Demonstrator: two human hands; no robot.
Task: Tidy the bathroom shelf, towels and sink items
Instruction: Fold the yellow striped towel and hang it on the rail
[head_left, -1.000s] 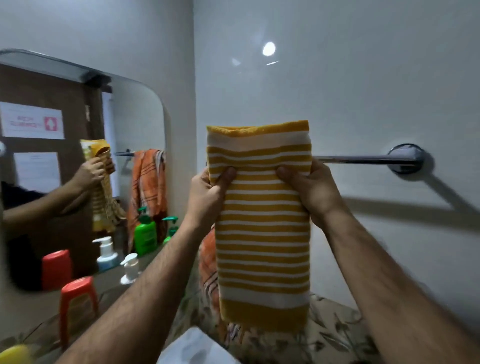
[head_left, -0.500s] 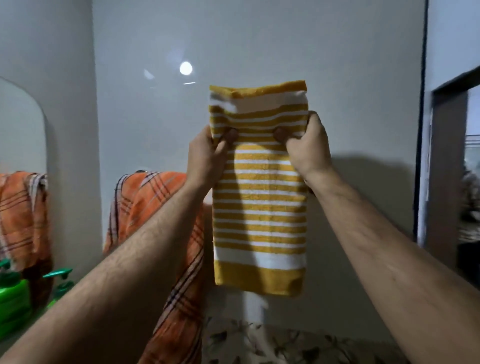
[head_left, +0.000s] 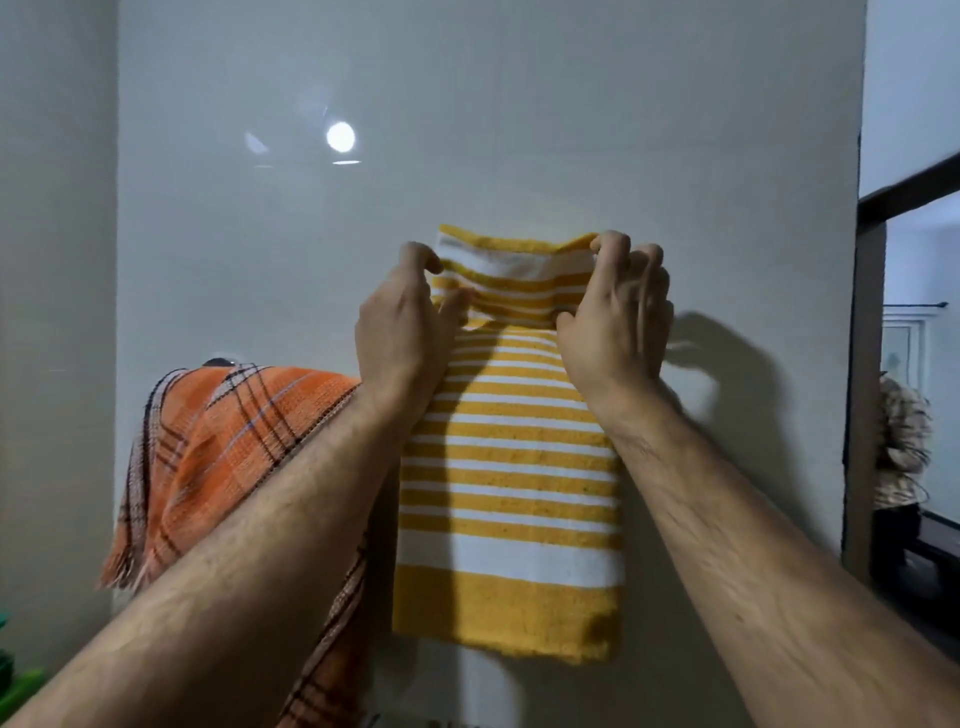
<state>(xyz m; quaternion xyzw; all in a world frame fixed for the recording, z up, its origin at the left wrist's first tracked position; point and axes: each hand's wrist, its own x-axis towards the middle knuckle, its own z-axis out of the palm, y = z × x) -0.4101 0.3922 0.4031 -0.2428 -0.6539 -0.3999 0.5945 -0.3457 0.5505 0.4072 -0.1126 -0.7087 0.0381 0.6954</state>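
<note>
Both hands are up at the wall. The left hand (head_left: 402, 325) pinches the top left corner of the yellow striped towel (head_left: 511, 467), thumb in front, fingers curled behind. The right hand (head_left: 615, 317) grips the top right corner the same way, knuckles bunched. The folded towel hangs flat below them, just right of the orange plaid towel (head_left: 223, 447) draped alongside. The rail is hidden behind cloth and hands, so I can't tell whether the fold sits over it yet. That's the risk: let go early and it slides to the floor. Uneven pull could leave it crooked, or nudge its orange neighbour loose. Off right, a dark doorway frame (head_left: 865, 364).
</note>
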